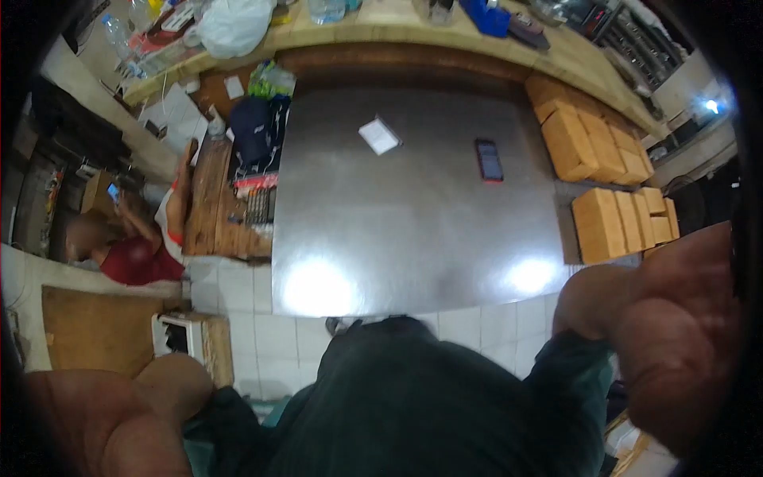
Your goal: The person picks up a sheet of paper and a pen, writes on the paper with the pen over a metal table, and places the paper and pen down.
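Note:
My left hand (pixel 99 421) is raised close to the camera at the lower left, with palm and wrist showing. My right hand (pixel 675 338) is up near the lens on the right side. The fingers of both hands lie outside the picture or in its dark rim, so what they hold, if anything, is hidden. In front of me stands a shiny grey metal tabletop (pixel 405 230). On it lie a small white pad or card (pixel 378 137) and a dark phone with a red edge (pixel 489 161). Neither hand touches these things.
Several tan blocks (pixel 600 222) are stacked at the right. Left stands a wooden bench (pixel 211 199) with a dark cap (pixel 251 127). A person in a red top (pixel 141 258) sits beyond it, holding a phone. A shelf (pixel 381 32) at the back carries a white plastic bag (pixel 234 25).

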Tool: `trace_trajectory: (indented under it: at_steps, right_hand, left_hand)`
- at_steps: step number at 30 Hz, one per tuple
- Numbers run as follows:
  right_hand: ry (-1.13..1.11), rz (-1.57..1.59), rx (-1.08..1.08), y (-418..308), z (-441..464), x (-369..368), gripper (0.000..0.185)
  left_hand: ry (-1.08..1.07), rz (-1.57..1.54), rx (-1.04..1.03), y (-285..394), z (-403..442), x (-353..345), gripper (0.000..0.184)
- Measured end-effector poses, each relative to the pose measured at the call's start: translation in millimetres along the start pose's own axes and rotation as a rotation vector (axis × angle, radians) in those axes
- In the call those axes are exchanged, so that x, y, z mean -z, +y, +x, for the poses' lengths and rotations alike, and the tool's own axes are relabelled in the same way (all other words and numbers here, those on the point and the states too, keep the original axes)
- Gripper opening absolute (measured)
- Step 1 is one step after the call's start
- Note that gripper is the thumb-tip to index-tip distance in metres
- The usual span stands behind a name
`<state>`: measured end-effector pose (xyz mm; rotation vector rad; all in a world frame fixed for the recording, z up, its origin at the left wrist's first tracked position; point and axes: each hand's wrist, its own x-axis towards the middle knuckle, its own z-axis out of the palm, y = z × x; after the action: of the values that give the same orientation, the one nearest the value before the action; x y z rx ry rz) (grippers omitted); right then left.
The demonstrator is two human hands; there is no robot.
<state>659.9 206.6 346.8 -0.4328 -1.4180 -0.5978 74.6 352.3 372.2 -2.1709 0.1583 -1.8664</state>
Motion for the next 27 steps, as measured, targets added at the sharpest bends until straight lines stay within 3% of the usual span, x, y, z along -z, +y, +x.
trace_trajectory:
  at_steps: [2, 5, 6, 10, 13, 20, 22, 23, 25, 27]
  right_hand:
    - [-0.052, -0.006, -0.054, -2, -15, -6, 0.048]
    - [-0.136, 0.009, -0.136, 13, -33, -13, 0.050]
    - [-0.148, 0.022, -0.111, 42, -52, -20, 0.050]
    - [-0.139, 0.027, 0.120, 89, -29, -49, 0.053]
    - [-0.132, 0.046, 0.192, 120, -3, -68, 0.055]
    - [0.003, 0.018, -0.117, 76, -7, -81, 0.059]
    - [0.015, 0.020, -0.246, 52, -27, -73, 0.061]
    - [0.017, 0.021, -0.320, 37, -40, -62, 0.061]
    - [0.003, 0.038, -0.518, 11, -69, -47, 0.063]
    - [-0.054, 0.062, -0.773, -23, -106, -25, 0.064]
  left_hand:
    - [-0.014, 0.003, 0.085, -1, 13, -65, 0.079]
    - [-0.035, 0.031, 0.222, -24, -40, 36, 0.074]
    - [-0.017, 0.057, 0.220, -9, -13, -48, 0.073]
    - [0.120, 0.139, 0.085, -27, -28, -68, 0.067]
    - [0.155, 0.197, 0.056, -33, -11, -126, 0.063]
    - [-0.182, 0.191, 0.196, -20, 44, -208, 0.054]
    - [-0.294, 0.194, 0.279, 0, 20, -172, 0.051]
    - [-0.344, 0.177, 0.296, 13, 19, -186, 0.051]
    - [-0.339, -0.294, 1.084, 38, 5, -222, 0.054]
    - [-0.600, -0.405, 1.368, 44, -47, -218, 0.058]
